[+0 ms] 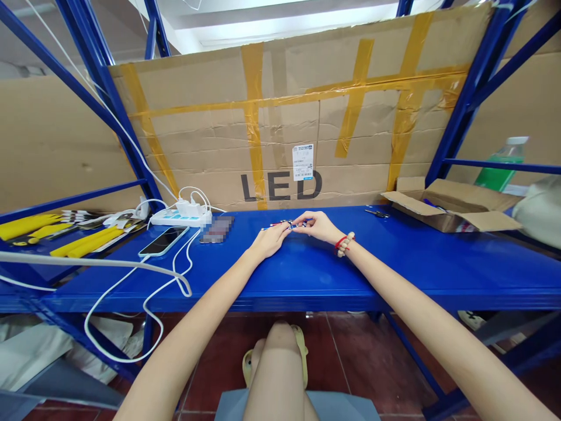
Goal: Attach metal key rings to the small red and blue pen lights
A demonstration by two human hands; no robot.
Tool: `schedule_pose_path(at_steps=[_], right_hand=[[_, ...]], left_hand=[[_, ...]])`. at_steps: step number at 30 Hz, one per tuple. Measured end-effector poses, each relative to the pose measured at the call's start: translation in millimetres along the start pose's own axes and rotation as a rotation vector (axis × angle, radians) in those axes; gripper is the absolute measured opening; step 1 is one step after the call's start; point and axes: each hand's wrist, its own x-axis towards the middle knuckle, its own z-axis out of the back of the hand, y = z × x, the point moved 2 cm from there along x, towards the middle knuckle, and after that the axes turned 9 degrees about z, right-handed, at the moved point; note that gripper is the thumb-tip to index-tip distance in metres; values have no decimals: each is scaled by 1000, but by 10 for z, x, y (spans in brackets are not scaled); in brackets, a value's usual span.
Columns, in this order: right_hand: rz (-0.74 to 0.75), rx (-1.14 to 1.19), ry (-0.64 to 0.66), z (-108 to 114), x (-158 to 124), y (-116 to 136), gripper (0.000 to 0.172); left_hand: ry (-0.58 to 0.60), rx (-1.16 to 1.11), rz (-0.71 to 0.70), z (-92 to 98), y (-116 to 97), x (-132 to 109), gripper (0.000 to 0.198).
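Observation:
Both my hands meet low over the middle of the blue tabletop (315, 263). My right hand (319, 227) comes in from the right, its thumb and fingers pinched on a small blue-and-white piece (298, 226). Close against it, my left hand (272, 238) lies palm down with its fingers bent together toward that piece. What the left fingers grip is hidden beneath them. Just behind the left hand, thin red and blue-white stick-like items (275, 224) show; they are too small to name. A beaded bracelet (345, 244) circles my right wrist.
To the left are a phone (165, 241), a white power strip (180, 218) with cables, a blurred dark rectangular item (217, 229) and yellow-handled tools (87, 241). Keys (377, 213) and an open cardboard box (451, 204) lie right. Taped cardboard (197, 140) stands behind.

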Motion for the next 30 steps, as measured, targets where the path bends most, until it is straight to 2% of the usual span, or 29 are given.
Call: schedule_pose_path(at_steps=[9, 15, 26, 30], right_hand=[[28, -9, -19, 16, -5, 44, 36], [7, -3, -9, 9, -12, 42, 38], [-38, 32, -10, -3, -14, 17, 42], [-2, 10, -26, -5, -10, 24, 41]], left_hand=[[13, -22, -5, 8, -4, -22, 33], [27, 12, 17, 12, -5, -22, 34], [-2, -38, -24, 1, 3, -16, 30], [25, -68, -7, -2, 7, -23, 30]])
